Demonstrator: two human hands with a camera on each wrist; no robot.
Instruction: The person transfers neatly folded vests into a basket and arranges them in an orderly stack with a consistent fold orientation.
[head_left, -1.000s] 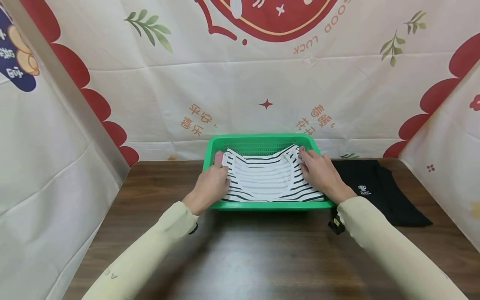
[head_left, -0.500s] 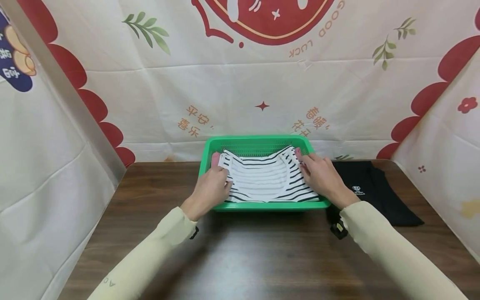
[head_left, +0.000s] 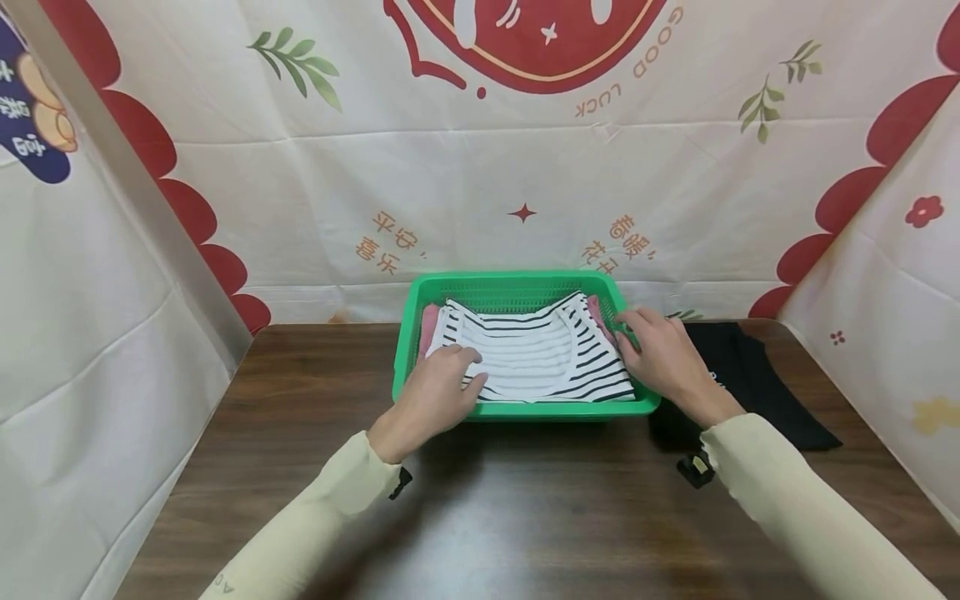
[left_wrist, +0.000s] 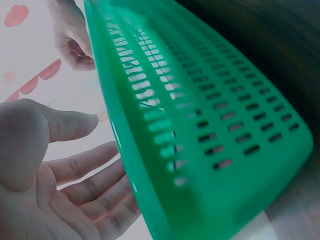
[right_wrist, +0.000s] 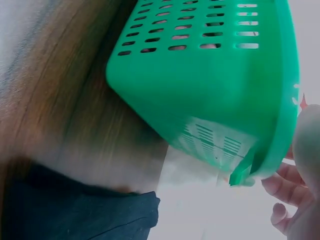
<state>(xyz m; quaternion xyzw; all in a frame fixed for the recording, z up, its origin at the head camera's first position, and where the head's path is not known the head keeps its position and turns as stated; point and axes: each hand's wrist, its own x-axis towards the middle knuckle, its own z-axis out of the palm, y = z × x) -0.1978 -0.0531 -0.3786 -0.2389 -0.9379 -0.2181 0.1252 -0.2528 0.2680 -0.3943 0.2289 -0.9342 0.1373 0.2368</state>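
Note:
A folded white shirt with black stripes (head_left: 521, 354) lies in the green plastic basket (head_left: 517, 408). Pink cloth (head_left: 427, 327) shows from under it at both sides. Over the basket's front left part is my left hand (head_left: 438, 393), thumb and fingers apart and nothing between them; in the left wrist view its fingers (left_wrist: 95, 185) are loosely bent by the basket rim. My right hand (head_left: 671, 358) hovers at the basket's right rim, fingers relaxed and empty. In the right wrist view its fingertips (right_wrist: 280, 187) show just past the rim.
A folded black garment (head_left: 757, 392) with a small white print lies on the brown wooden table (head_left: 540, 517), right of the basket. A white printed cloth (head_left: 322, 208) hangs behind the table and at both sides.
Both hands have let go of the striped shirt's side edges. The left hand has opened and shifted slightly right over the basket's front; the right hand has drawn back right to the rim.

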